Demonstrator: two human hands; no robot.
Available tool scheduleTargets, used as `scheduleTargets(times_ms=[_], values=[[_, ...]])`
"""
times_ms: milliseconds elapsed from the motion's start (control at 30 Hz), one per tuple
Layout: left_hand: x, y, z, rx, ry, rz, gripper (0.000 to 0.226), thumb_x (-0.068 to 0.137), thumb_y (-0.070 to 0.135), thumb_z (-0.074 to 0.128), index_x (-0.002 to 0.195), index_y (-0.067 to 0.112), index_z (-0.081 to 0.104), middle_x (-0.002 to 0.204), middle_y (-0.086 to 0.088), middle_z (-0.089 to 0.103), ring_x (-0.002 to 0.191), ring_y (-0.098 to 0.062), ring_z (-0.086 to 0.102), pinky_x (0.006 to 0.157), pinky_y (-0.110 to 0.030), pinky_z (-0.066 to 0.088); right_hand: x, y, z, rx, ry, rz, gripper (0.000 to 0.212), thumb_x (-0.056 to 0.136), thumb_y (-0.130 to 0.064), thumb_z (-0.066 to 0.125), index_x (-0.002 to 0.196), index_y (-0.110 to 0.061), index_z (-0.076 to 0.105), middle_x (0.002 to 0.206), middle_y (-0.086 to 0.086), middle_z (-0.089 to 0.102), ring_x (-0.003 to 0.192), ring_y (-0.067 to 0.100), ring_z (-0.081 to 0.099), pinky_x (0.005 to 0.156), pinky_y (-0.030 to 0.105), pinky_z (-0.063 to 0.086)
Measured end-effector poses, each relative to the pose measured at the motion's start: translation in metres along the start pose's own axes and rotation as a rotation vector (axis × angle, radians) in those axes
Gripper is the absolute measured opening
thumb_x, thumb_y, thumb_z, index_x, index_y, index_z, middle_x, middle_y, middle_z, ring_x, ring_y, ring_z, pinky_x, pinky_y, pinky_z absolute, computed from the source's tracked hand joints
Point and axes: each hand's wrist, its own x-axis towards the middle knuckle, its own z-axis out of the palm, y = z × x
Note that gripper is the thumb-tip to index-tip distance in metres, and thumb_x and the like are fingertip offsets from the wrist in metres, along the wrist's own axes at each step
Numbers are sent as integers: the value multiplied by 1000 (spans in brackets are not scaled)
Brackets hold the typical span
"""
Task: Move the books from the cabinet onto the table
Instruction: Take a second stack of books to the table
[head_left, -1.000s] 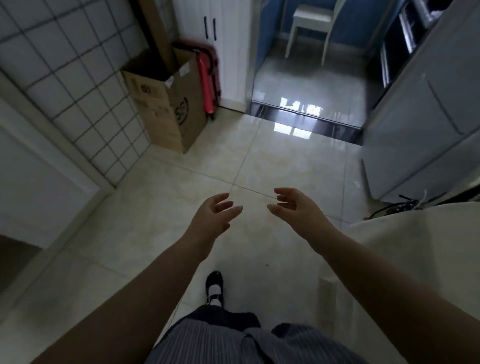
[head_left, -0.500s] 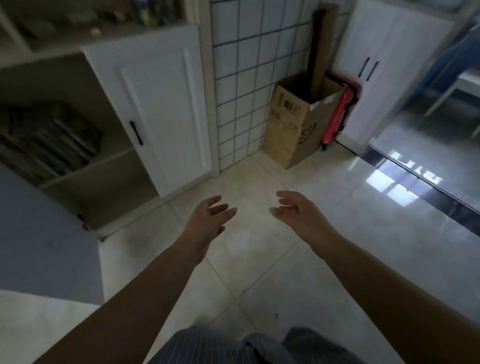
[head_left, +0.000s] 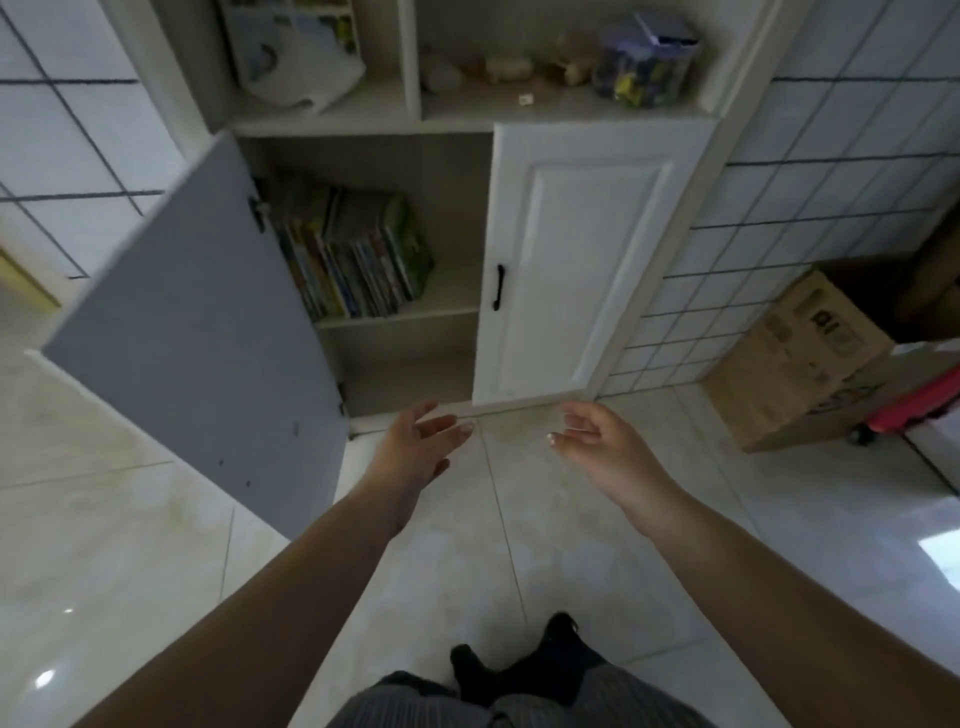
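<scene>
Head view: row of thin, colourful leaning books (head_left: 358, 254) stands on the middle shelf of the white wooden cabinet (head_left: 587, 249), beside its swung-open grey door (head_left: 192, 332). Left hand (head_left: 415, 447) and right hand (head_left: 597, 441) hover empty, fingers relaxed, well short of the shelf. Step in hand: approach. Next move requires reaching in and gripping the books.

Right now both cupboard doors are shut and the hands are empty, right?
Not quite. In the head view the left door is swung open, showing the books; only the right door is shut. The left hand and right hand are empty.
</scene>
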Motion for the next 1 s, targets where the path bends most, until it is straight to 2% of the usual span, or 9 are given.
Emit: scheduleTargets(times_ms=[367, 433, 533, 567, 667, 733, 833, 867, 1000], values=[[114, 67, -9, -64, 180, 74, 69, 80, 16, 72, 140, 15, 38, 127, -6, 58, 113, -21, 57, 102, -41, 44, 173, -63, 14, -103, -211, -120, 47, 85, -25, 66, 130, -23, 50, 131, 1, 53, 121, 16, 52, 96, 28, 43], [137, 78, -3, -80, 197, 71, 69, 80, 17, 73, 140, 16, 38, 128, -7, 57, 113, -20, 57, 100, -39, 44, 205, -72, 12, -127, -249, -120, 48, 86, -26, 66, 130, -24, 49, 133, 1, 52, 122, 15, 51, 84, 20, 45], [170, 90, 4, -101, 239, 60, 70, 80, 18, 73, 140, 15, 38, 129, -6, 57, 114, -20, 56, 100, -39, 44, 250, -82, 12, -160, -313, -107, 48, 87, -25, 64, 131, -23, 48, 137, 2, 50, 123, 15, 50, 66, 9, 39], [180, 92, 5, -109, 254, 61, 70, 79, 18, 73, 140, 15, 38, 129, -6, 57, 114, -20, 56, 100, -39, 44, 264, -85, 13, -167, -330, -105, 48, 87, -25, 64, 132, -23, 48, 137, 2, 49, 124, 15, 49, 68, 10, 40], [212, 100, 8, -144, 304, 60, 71, 79, 18, 74, 140, 16, 38, 131, -5, 56, 114, -19, 56, 95, -35, 46, 305, -93, 18, -194, -370, -104, 48, 87, -26, 64, 132, -23, 48, 138, 2, 49, 124, 16, 49, 87, 22, 40], [231, 105, 9, -161, 324, 64, 72, 78, 18, 74, 141, 17, 38, 132, -5, 55, 114, -19, 56, 93, -33, 46, 326, -98, 23, -195, -405, -104, 48, 86, -26, 65, 131, -24, 48, 136, 1, 50, 123, 14, 49, 87, 21, 39], [261, 112, 7, -143, 352, 87, 76, 77, 20, 76, 141, 19, 36, 133, -5, 54, 112, -18, 57, 96, -36, 47, 355, -106, 34, -209, -505, -148, 51, 86, -26, 65, 133, -30, 45, 134, -5, 48, 126, 8, 45, 71, 9, 39], [274, 113, 4, -137, 357, 90, 77, 76, 20, 76, 141, 20, 36, 133, -5, 53, 111, -17, 57, 95, -36, 47, 368, -108, 39, -214, -528, -151, 52, 87, -26, 65, 134, -32, 44, 136, -7, 46, 128, 7, 43, 71, 9, 39], [315, 122, -7, -129, 380, 94, 76, 78, 15, 75, 142, 21, 34, 134, -5, 51, 114, -18, 55, 95, -34, 48, 410, -111, 62, -210, -546, -150, 56, 87, -27, 65, 136, -36, 40, 140, -7, 45, 131, 9, 42, 91, 22, 39]])
